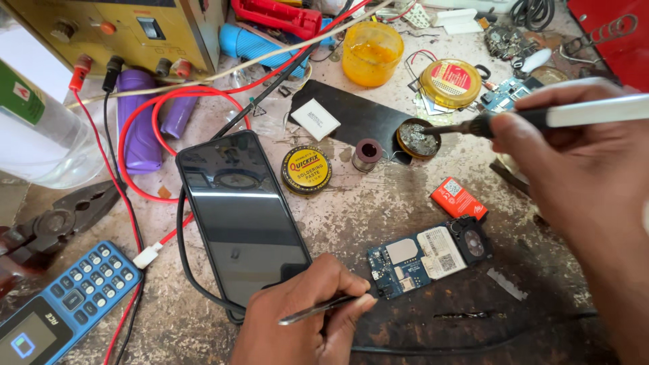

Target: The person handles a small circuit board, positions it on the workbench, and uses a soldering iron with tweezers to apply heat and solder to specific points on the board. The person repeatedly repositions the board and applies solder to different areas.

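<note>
My left hand (301,314) at the bottom centre pinches metal tweezers (316,309), their tips at the left end of a small blue circuit board (427,257) lying on the bench. My right hand (581,176) at the right grips a soldering iron (541,118) with a white handle. Its tip rests in a small round tin of grey residue (418,138). A black smartphone (240,213) lies face up just left of my left hand.
A round tin of soldering paste (306,169), a solder spool (368,155), an orange battery (458,199), a yellow cup (372,53), a yellow power supply (128,30) with red and black leads, pliers (57,223) and a blue keypad phone (64,304) crowd the bench.
</note>
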